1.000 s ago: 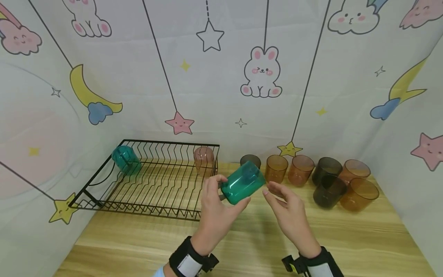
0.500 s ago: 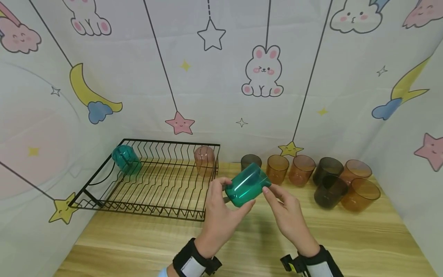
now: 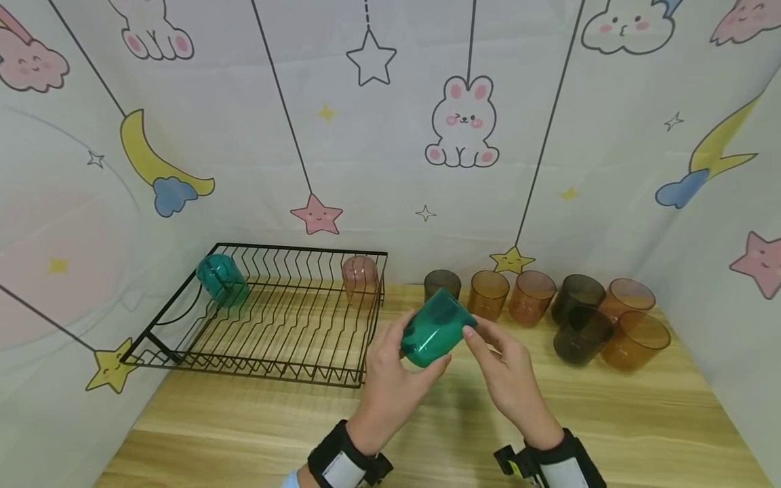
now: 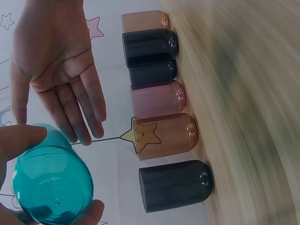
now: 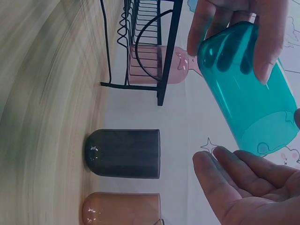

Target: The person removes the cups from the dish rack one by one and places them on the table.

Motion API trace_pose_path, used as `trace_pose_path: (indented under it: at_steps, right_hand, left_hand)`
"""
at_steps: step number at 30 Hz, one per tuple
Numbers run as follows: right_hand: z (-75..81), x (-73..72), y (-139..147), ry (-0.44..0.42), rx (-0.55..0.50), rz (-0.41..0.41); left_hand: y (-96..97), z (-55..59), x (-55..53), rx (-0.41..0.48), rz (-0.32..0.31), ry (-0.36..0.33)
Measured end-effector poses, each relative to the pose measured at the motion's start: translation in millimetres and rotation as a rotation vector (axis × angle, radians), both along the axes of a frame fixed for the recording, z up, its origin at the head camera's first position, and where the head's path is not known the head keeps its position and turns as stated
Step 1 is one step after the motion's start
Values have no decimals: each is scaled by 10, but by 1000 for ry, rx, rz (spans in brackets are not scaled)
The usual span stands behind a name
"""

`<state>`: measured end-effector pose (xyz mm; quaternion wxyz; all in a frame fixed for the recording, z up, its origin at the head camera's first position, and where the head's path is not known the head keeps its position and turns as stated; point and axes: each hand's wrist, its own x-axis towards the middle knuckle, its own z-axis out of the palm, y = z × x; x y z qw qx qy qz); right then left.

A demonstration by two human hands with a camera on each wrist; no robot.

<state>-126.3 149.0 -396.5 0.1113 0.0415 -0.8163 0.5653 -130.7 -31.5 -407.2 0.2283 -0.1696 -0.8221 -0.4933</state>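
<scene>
A see-through teal cup (image 3: 436, 329) is held tilted above the table, its mouth toward the upper right. My left hand (image 3: 396, 379) grips it around its base end, thumb on the near side and fingers behind, their shapes showing through the wall in the right wrist view. My right hand (image 3: 509, 373) is at the rim, with the thumb on the near side and the fingers beyond it. In the left wrist view the right hand's fingers (image 4: 70, 108) look nearly straight, pointing at the cup.
A black wire dish rack (image 3: 274, 318) stands at left, holding an upturned teal cup (image 3: 222, 279) and a pink cup (image 3: 360, 281). Several dark, amber and pink cups stand upright at the back right, among them a dark cup (image 3: 582, 335) and an amber cup (image 3: 634, 341). Printed cloth hangs behind.
The cup and left hand have shifted slightly right, bringing the rim to my right thumb and fingers. My left fingers have slid further behind the cup, which is turned a little.
</scene>
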Motion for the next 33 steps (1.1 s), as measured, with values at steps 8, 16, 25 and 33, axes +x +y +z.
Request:
trace_pose_path:
  at_steps: [8,16,25,33]
  right_hand:
    - [33,-3,-32,-5,-49,15]
    - [86,11,-76,-27,-117,32]
    - [53,-1,-127,48,-67,12]
    - [-10,-2,-142,118,-4,-20]
  left_hand:
    - [21,-44,-12,-39,29,-22]
    - [46,-84,-10,-24,-5,-78]
    - [76,-154,2,-24,-37,-123]
    - [96,-217,-7,-33,-61,-156]
